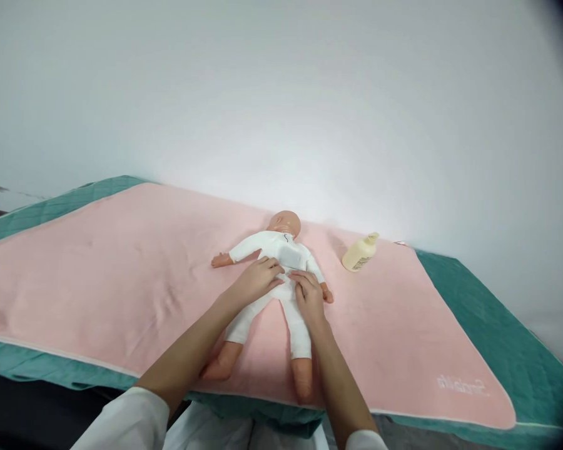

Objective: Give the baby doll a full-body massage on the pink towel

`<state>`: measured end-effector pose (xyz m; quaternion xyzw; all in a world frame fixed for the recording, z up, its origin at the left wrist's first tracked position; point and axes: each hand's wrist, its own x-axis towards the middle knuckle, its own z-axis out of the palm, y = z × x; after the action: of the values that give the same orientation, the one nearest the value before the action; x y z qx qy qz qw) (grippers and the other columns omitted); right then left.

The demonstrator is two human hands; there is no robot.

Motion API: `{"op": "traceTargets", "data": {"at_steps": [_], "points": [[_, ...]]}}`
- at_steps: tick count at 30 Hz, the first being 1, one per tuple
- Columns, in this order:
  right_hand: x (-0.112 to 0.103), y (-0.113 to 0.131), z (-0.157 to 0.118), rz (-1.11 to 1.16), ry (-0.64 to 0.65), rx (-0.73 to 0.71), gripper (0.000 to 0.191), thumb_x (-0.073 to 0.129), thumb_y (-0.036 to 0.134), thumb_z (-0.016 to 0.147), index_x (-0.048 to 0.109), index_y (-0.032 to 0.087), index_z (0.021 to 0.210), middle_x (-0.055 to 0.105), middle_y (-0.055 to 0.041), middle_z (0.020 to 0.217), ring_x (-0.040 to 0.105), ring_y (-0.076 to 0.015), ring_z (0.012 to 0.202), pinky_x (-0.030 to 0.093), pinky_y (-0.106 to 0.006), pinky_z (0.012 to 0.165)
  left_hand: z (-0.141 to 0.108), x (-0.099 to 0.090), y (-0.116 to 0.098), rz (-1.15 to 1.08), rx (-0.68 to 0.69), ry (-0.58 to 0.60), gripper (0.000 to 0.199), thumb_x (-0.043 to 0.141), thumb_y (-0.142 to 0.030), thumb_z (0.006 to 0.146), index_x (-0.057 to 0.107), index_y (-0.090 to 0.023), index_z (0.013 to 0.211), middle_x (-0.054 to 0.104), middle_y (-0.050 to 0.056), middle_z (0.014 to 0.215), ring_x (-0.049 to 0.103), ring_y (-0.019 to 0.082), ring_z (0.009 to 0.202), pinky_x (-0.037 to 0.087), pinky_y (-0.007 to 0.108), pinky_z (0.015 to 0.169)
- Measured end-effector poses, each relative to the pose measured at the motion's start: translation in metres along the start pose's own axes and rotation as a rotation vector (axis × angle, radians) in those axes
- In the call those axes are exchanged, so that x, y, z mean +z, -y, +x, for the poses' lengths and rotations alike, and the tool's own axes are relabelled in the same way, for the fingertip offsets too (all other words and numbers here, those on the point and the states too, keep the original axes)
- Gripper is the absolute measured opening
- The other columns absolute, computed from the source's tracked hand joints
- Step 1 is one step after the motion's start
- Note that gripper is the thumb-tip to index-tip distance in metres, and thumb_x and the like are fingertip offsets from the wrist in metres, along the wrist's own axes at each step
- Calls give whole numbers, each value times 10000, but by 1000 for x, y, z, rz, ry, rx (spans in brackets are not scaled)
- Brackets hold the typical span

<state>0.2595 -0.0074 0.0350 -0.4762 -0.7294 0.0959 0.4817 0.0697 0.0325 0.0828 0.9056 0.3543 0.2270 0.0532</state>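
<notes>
A baby doll (pixel 298 317) in a white long-sleeved suit lies on its back, its head away from me and its legs toward me. Across its chest is a pale rectangular patch (pixel 289 255) with a small dark squiggle above it. My left hand (pixel 259 279) rests on the left side of the doll's belly, fingers extended and slightly bent. On the other side of the belly lies my right hand (pixel 309 294), its fingers stretched toward the left fingertips. A narrow gap separates the two hands. I see no object in either one.
Under the doll is a pink mat (pixel 122 269) over a green quilted cover (pixel 478 312). A cream pump bottle (pixel 359 253) stands tilted-looking to the doll's right in view. A pale wall (pixel 281 112) rises behind the far edge.
</notes>
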Motion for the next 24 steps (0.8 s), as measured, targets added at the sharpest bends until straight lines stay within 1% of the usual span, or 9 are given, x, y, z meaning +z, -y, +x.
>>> {"op": "traceTargets", "data": {"at_steps": [3, 7, 9, 13, 16, 19, 21, 24], "points": [[6, -4, 5, 37, -12, -29, 367, 421, 112, 853, 736, 245, 987, 715, -52, 1031, 629, -205, 1023, 494, -423, 960, 4, 4, 4, -46, 21, -22, 319, 402, -274, 989, 685, -128, 988, 628, 52, 966, 586, 214, 973, 466, 373, 913], [10, -10, 0, 156, -20, 47, 348, 436, 120, 848, 732, 248, 976, 714, -52, 1046, 631, -208, 1044, 484, -448, 979, -2, 14, 17, -248, 3, -72, 219, 506, -300, 947, 685, -181, 989, 649, 55, 977, 606, 194, 966, 497, 358, 870], [10, -12, -3, 216, -11, 77, 327, 448, 136, 853, 731, 243, 977, 712, -58, 1066, 634, -208, 1054, 492, -439, 974, -5, 19, 21, -299, -14, -94, 191, 525, -286, 931, 688, -196, 972, 654, 58, 987, 609, 192, 962, 501, 365, 864], [12, -11, -2, 208, 39, 71, 324, 448, 156, 879, 725, 253, 1015, 708, -54, 1082, 630, -199, 1064, 489, -415, 982, -4, 26, 21, -272, -46, -124, 204, 486, -255, 934, 677, -189, 915, 646, 57, 935, 608, 191, 919, 500, 380, 860], [12, -9, 0, 170, 64, 80, 339, 435, 156, 893, 716, 263, 1048, 707, -46, 1052, 628, -191, 1049, 489, -401, 975, -1, 30, 18, -217, -64, -119, 210, 460, -239, 935, 660, -181, 910, 634, 59, 921, 599, 198, 906, 500, 385, 850], [12, -9, 0, 168, 84, 79, 347, 422, 148, 902, 703, 260, 1071, 696, -46, 1056, 618, -186, 1049, 488, -392, 967, -1, 31, 18, -212, -70, -119, 215, 451, -246, 941, 652, -181, 908, 629, 55, 918, 592, 201, 914, 495, 388, 856], [11, -10, -2, 172, 72, 63, 333, 422, 153, 911, 698, 256, 1066, 682, -52, 1087, 608, -186, 1064, 481, -394, 978, -3, 30, 19, -248, -68, -123, 223, 449, -261, 948, 655, -183, 913, 627, 53, 923, 590, 194, 914, 494, 382, 859], [10, -12, -8, 141, -7, 48, 282, 447, 188, 923, 696, 251, 1039, 660, -64, 1125, 587, -201, 1108, 463, -417, 1009, -6, 26, 21, -340, -64, -159, 247, 436, -280, 965, 666, -189, 954, 633, 56, 966, 595, 181, 938, 490, 381, 895]]}}
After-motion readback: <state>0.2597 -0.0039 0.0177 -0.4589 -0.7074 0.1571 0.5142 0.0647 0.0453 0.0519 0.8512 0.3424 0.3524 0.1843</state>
